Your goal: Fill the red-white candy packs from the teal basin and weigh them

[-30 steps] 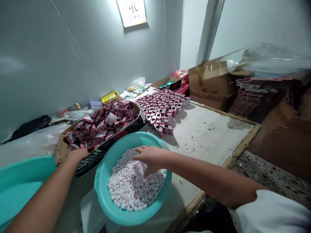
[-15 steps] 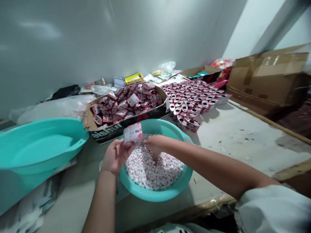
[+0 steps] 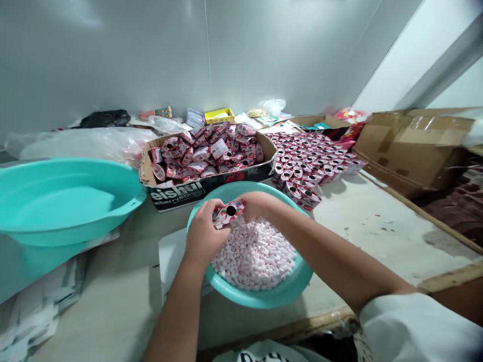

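My left hand [image 3: 204, 234] is closed on a small red and white packet [image 3: 228, 212] with a round black hole in its face, held over a teal basin [image 3: 264, 296] heaped with small pink and white candies [image 3: 254, 254]. My right hand [image 3: 256, 205] is closed at the packet's right end, just above the candies; what its fingers hold is hidden. Behind the basin stands a cardboard box [image 3: 206, 187] full of the same red packets.
A large teal tub [image 3: 64, 201] sits at the left. Rows of upright red packets [image 3: 313, 161] stand right of the box. Brown cartons [image 3: 418, 148] are at the right, plastic bags [image 3: 83, 143] and small boxes along the wall.
My left hand went from the cardboard box to the basin carrying a packet. The packet now lies tilted between both hands. My right hand rose from the candies to the packet.
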A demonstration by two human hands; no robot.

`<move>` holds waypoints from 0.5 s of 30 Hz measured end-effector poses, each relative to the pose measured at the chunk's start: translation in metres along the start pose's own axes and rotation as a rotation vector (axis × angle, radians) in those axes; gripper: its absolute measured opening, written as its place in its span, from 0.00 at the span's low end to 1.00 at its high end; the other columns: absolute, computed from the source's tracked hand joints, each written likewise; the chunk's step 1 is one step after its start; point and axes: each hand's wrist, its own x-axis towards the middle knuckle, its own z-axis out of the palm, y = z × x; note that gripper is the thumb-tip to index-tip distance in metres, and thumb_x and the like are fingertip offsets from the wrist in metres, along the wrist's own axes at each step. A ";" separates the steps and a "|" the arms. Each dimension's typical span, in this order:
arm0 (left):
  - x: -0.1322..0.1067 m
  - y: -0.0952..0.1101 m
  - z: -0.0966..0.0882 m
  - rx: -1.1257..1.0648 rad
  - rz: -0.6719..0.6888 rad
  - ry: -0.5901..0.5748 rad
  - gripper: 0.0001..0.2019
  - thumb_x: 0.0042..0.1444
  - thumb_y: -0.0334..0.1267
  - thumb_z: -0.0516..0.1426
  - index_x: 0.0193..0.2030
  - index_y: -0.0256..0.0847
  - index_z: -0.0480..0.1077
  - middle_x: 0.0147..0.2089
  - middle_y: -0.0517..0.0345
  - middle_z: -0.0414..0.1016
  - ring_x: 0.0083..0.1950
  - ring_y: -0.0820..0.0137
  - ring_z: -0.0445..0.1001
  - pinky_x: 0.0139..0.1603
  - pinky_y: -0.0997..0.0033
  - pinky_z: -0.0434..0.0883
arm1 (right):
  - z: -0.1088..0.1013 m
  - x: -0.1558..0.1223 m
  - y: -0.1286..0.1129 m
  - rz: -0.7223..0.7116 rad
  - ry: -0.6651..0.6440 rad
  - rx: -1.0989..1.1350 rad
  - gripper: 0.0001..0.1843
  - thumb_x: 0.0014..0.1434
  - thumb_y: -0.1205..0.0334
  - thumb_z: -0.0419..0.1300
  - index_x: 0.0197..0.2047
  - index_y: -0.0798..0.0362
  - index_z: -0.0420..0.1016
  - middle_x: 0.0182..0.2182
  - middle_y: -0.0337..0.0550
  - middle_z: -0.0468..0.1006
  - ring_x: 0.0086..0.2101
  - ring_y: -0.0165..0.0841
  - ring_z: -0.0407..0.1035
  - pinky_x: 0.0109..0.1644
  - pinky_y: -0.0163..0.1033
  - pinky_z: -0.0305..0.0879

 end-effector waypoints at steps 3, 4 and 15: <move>0.000 0.001 -0.011 0.244 0.054 -0.017 0.16 0.47 0.25 0.58 0.43 0.44 0.71 0.43 0.59 0.74 0.45 0.64 0.72 0.45 0.69 0.66 | -0.009 -0.020 0.004 0.050 0.066 0.059 0.16 0.52 0.66 0.67 0.46 0.56 0.82 0.28 0.43 0.79 0.29 0.35 0.73 0.33 0.35 0.64; 0.001 0.001 -0.013 0.278 0.059 -0.037 0.16 0.47 0.25 0.58 0.43 0.44 0.71 0.42 0.59 0.74 0.45 0.64 0.72 0.44 0.68 0.66 | -0.010 -0.028 0.005 0.061 0.096 0.089 0.17 0.54 0.64 0.67 0.48 0.53 0.82 0.28 0.42 0.79 0.28 0.33 0.73 0.32 0.34 0.62; 0.001 -0.005 -0.011 0.450 0.069 -0.099 0.14 0.53 0.29 0.63 0.45 0.46 0.71 0.45 0.61 0.77 0.45 0.62 0.75 0.43 0.67 0.65 | -0.008 -0.040 -0.007 -0.196 0.498 0.264 0.15 0.52 0.66 0.68 0.45 0.52 0.81 0.39 0.40 0.81 0.36 0.30 0.70 0.36 0.33 0.58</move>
